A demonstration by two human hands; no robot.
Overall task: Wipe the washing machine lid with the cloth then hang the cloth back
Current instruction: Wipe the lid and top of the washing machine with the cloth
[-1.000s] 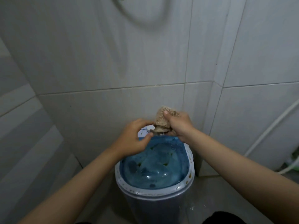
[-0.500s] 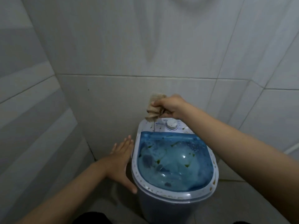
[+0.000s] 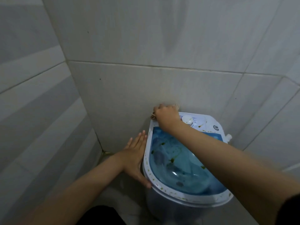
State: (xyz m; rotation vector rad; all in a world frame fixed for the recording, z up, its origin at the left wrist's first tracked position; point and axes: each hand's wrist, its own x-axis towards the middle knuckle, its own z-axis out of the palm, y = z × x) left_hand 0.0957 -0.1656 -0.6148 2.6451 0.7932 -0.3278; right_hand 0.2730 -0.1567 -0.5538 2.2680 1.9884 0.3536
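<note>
A small washing machine stands against the tiled wall, with a translucent blue lid (image 3: pixel 181 161) flecked with green stains and a white rim (image 3: pixel 146 161). My right hand (image 3: pixel 165 115) presses down on the machine's back left corner, fist closed on the beige cloth (image 3: pixel 153 117); only scraps of cloth show at the hand's edges. My left hand (image 3: pixel 135 155) lies flat with fingers extended against the machine's left side, holding nothing.
A white control panel with a dial (image 3: pixel 186 119) and a small round button (image 3: pixel 215 127) sits behind the lid. A white inlet stub (image 3: pixel 228 137) juts out at the right. Tiled walls meet in a corner (image 3: pixel 102 150) to the left.
My right hand has lowered the cloth from above the panel onto the machine's back left corner. My left hand has moved closer and now rests flat on the machine's side. The view shifted left.
</note>
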